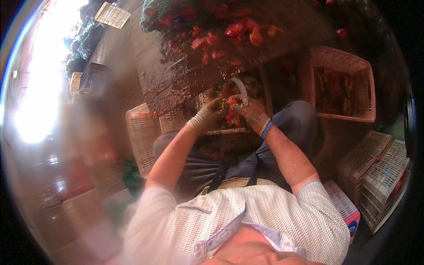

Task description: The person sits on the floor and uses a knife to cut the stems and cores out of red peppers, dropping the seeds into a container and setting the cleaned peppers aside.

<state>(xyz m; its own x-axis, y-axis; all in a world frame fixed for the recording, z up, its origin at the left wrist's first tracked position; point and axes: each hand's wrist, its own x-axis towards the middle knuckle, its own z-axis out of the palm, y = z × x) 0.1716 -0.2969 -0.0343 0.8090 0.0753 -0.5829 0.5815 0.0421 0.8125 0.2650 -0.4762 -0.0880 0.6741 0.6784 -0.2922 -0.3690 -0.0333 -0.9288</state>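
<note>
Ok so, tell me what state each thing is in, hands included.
Left hand: gloved, at the red pepper, grip unclear.
Right hand: gloved, closed on the knife.
Red pepper: between the hands; whether cut, unclear.
Knife: blade bare.
Table: strewn with red pieces.
Pink crate: upright, open-topped.
White crates: stacked.

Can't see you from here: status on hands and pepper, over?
Right hand gripping curved knife. Left hand at red pepper, between both hands. Crate below; nothing visibly blocking.
</note>
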